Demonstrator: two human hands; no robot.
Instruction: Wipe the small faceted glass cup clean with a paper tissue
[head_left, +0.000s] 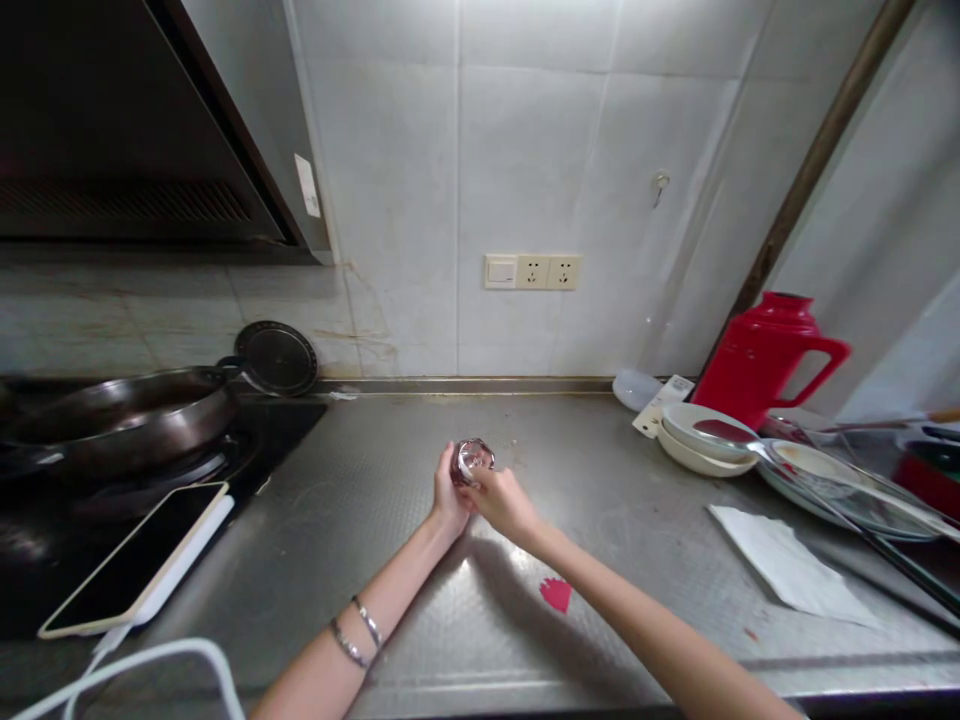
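Note:
Over the middle of the steel counter [375,630] I hold a small round glass container [474,458] with a shiny top and dark reddish sides. My left hand [448,498] is closed around its left side. At its near right edge, the fingers of my right hand [501,500] are bent and pressed against it; their tips are partly hidden. What the container holds cannot be made out. A small red jagged-edged piece [555,594] lies on the counter below my right forearm.
On the left, a pan [142,410] sits on the black stove, with a phone [135,560] on a white block nearby. To the right are stacked bowls [705,455], plates, a ladle, a white paper towel [787,560] and a red thermos jug [757,360]. Wall sockets [547,271] are behind.

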